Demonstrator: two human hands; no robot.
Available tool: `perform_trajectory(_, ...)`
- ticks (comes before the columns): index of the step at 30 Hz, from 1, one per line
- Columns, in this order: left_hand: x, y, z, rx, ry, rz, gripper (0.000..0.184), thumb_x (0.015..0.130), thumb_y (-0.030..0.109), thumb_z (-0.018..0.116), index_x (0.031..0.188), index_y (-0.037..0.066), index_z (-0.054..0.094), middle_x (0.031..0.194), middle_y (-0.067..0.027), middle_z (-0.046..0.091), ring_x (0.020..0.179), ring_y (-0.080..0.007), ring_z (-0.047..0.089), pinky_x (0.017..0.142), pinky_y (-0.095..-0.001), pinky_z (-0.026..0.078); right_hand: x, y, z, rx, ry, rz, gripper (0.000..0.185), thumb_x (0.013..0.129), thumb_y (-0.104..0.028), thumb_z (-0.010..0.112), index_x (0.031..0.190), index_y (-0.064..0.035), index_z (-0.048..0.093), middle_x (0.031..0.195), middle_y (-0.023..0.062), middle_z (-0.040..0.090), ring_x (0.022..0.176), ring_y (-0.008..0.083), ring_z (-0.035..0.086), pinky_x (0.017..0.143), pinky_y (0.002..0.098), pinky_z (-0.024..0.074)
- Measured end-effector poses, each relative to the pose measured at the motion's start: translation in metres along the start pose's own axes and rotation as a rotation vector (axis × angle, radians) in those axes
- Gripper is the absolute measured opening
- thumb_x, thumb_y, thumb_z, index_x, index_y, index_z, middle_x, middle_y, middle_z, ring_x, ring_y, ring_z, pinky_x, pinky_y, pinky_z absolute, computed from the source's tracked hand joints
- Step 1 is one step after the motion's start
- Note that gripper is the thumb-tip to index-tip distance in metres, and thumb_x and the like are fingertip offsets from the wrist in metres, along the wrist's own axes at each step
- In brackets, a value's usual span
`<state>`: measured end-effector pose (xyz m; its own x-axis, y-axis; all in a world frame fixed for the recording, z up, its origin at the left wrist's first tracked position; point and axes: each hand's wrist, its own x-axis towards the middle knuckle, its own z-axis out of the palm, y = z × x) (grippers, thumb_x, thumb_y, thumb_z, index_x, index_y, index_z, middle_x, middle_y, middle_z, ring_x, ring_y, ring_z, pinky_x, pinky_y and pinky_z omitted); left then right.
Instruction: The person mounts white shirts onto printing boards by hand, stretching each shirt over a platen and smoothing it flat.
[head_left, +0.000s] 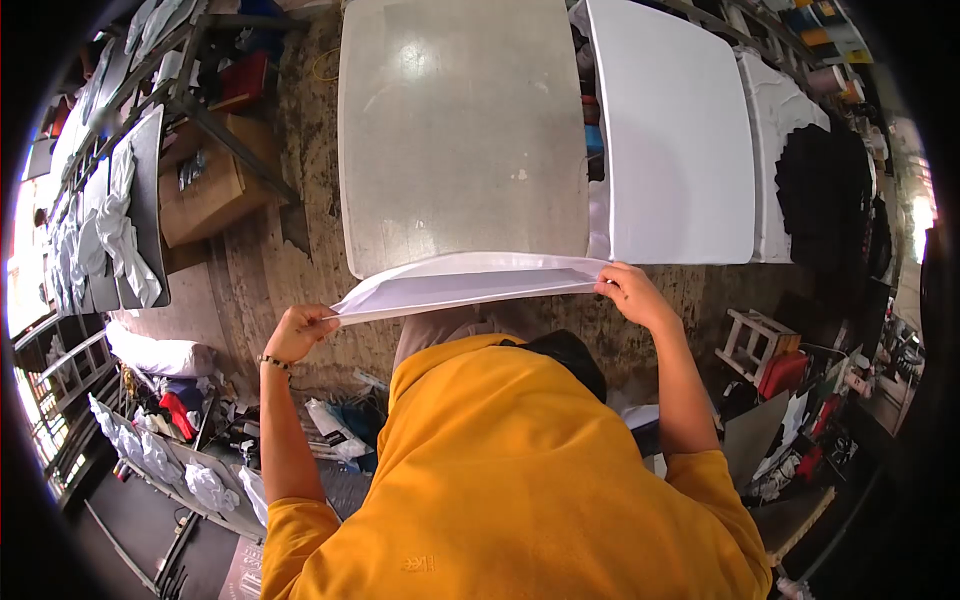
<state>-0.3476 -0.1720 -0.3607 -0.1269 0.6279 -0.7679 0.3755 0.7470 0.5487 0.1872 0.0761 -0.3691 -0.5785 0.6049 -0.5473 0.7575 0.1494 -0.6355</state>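
Observation:
A white cloth [480, 277] is stretched between my two hands along the near edge of a grey flat board [465, 130]. Its edge gapes into a long, narrow opening. The left end is pinched in my left hand [298, 332], off the board's near left corner; a beaded bracelet circles that wrist. My right hand [632, 294] grips the other end near the board's right corner. Bare grey surface shows on most of the board, with a few pale specks. Whether the cloth touches the board's edge I cannot tell.
Right of the board stands another board covered in smooth white fabric [680, 135], then more white fabric and a black cloth [825, 185]. Leftward are a cardboard box [225, 185] and a rack with white cloths [120, 225]. A small stool [757, 340] stands at right.

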Motion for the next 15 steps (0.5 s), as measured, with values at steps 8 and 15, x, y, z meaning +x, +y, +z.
perform_trajectory(8, 0.042, -0.039, 0.021, 0.051, 0.067, 0.14, 0.016, 0.097, 0.013, 0.068, 0.104, 0.0, 0.073, 0.076, -0.0023, 0.063, 0.07, -0.0095, 0.054, 0.063, -0.0282, 0.046, 0.017, 0.009, 0.007, -0.014, 0.001, 0.002, 0.027, 0.102, -0.024, 0.058, 0.096, 0.0024, 0.057, 0.095, 0.018, 0.063, 0.09, 0.0359, 0.06, 0.08, 0.0425, 0.0482)
perform_trajectory(15, 0.106, 0.03, -0.019, -0.047, 0.225, 0.363, 0.01, 0.099, 0.01, 0.065, 0.095, 0.001, 0.066, 0.076, 0.0019, 0.052, 0.071, -0.0095, 0.046, 0.067, -0.0288, 0.042, 0.077, -0.018, -0.032, 0.16, 0.044, 0.051, 0.027, 0.106, -0.025, 0.053, 0.097, 0.0, 0.052, 0.085, 0.0143, 0.061, 0.081, 0.0256, 0.056, 0.077, 0.039, 0.047)
